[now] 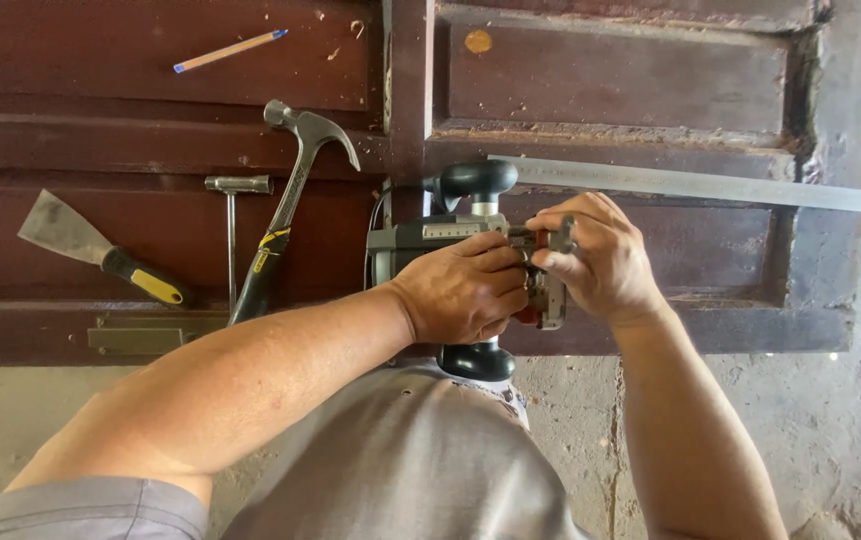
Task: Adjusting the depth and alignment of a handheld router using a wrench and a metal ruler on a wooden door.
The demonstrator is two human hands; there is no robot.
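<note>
A grey power router (429, 238) with two black knob handles lies on a dark brown wooden door (611, 80) that rests flat. My left hand (463, 288) wraps over the router's body near its middle. My right hand (596, 258) pinches a small metal part at the router's right side, fingers closed on it. The lower black knob (478, 362) shows below my left hand, the upper knob (478, 180) above it. What lies under my palms is hidden.
A claw hammer (286, 205), a T-shaped metal key (234, 225), a putty knife with a yellow-black handle (101, 250) and a pencil (229, 50) lie on the door's left half. A long steel ruler (711, 185) crosses the right panel. Concrete floor (831, 420) surrounds the door.
</note>
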